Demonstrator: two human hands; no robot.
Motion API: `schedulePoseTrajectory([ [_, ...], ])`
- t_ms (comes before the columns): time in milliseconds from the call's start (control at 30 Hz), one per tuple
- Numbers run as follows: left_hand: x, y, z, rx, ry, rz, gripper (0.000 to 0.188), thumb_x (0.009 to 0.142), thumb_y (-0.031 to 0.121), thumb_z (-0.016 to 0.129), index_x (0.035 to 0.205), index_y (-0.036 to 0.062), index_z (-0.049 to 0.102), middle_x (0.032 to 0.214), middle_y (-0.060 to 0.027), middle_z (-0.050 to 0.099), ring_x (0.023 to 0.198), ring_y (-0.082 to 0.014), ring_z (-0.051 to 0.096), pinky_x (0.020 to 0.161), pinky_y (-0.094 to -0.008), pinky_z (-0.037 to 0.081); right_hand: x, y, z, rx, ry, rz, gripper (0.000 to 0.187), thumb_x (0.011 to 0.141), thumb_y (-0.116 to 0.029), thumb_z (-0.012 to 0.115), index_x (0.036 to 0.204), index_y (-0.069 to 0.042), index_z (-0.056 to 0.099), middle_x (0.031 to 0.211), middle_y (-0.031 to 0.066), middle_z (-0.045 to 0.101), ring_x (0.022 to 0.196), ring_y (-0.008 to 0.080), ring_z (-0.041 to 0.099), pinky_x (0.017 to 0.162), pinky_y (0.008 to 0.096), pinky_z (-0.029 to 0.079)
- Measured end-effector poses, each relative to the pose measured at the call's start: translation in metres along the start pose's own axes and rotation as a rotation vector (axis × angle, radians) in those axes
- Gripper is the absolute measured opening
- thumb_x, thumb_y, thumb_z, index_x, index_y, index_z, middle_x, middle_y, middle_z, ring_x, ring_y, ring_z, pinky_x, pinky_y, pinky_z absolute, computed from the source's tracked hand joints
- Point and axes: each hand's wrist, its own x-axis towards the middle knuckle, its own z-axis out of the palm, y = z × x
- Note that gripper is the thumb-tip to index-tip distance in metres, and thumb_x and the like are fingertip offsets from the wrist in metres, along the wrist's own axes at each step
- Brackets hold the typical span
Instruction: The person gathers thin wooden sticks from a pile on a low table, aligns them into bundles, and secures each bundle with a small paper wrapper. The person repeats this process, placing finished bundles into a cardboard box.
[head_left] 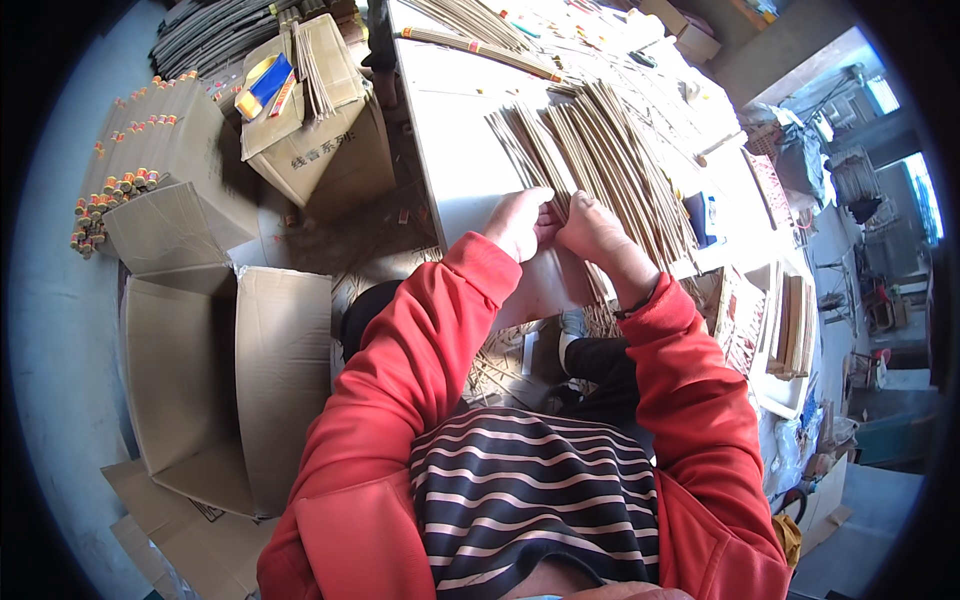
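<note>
At the near edge of the white table (465, 130), both my hands are close together around a small bunch of thin brown incense sticks (535, 145). My left hand (520, 222) is closed, its fingers curled at the bunch's left side. My right hand (597, 232) pinches the bunch from the right, thumb on top; the lower ends of some sticks show beneath it. Directly to the right lies a wide pile of loose incense sticks (625, 150). My palms hide part of the held bunch.
A wrapped bundle (480, 53) lies across the table's far part, near scattered sticks. An open cardboard box (285, 380) stands at my left. Beyond it are stacked labelled bundles (130, 185) and a closed carton (325, 150). A white tray (785, 395) holding sticks is at the right.
</note>
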Motion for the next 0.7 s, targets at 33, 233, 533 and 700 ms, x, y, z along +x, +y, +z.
schedulePoseTrajectory([
  [33,0.002,0.001,-0.002,-0.001,0.008,0.003,0.025,0.089,0.02,0.042,0.1,-0.0009,0.05,0.096,-0.016,0.058,0.084,-0.026,0.057,0.077,-0.0354,0.048,0.0,-0.004,-0.002,-0.004,0.001,-0.001,0.036,0.071,-0.018,0.055,0.094,0.008,0.049,0.089,0.0274,0.058,0.087,0.0381,0.059,0.077,0.0386,0.048],
  [233,-0.003,0.005,0.003,0.066,0.056,0.006,0.021,0.087,0.019,0.045,0.095,0.0009,0.052,0.088,-0.0133,0.059,0.077,-0.025,0.058,0.071,-0.0345,0.049,0.002,-0.019,-0.006,-0.001,0.013,0.013,0.026,0.076,-0.011,0.045,0.093,0.008,0.05,0.085,0.0261,0.06,0.081,0.035,0.062,0.071,0.0362,0.05],
  [533,-0.015,0.011,0.004,0.001,0.059,0.021,0.019,0.086,0.018,0.044,0.09,0.0009,0.051,0.086,-0.0133,0.057,0.076,-0.0255,0.056,0.073,-0.0358,0.048,-0.005,-0.035,-0.011,-0.094,0.023,0.067,0.021,0.078,-0.006,0.044,0.095,0.005,0.047,0.087,0.026,0.06,0.082,0.0335,0.062,0.072,0.0368,0.05],
  [700,-0.005,0.004,-0.006,-0.015,0.043,0.043,0.015,0.085,0.017,0.05,0.089,0.0028,0.052,0.085,-0.0105,0.057,0.074,-0.0222,0.056,0.072,-0.034,0.048,0.001,-0.024,-0.012,0.049,-0.002,0.089,0.027,0.074,-0.01,0.05,0.095,0.008,0.049,0.088,0.0275,0.06,0.087,0.0364,0.061,0.075,0.0384,0.049],
])
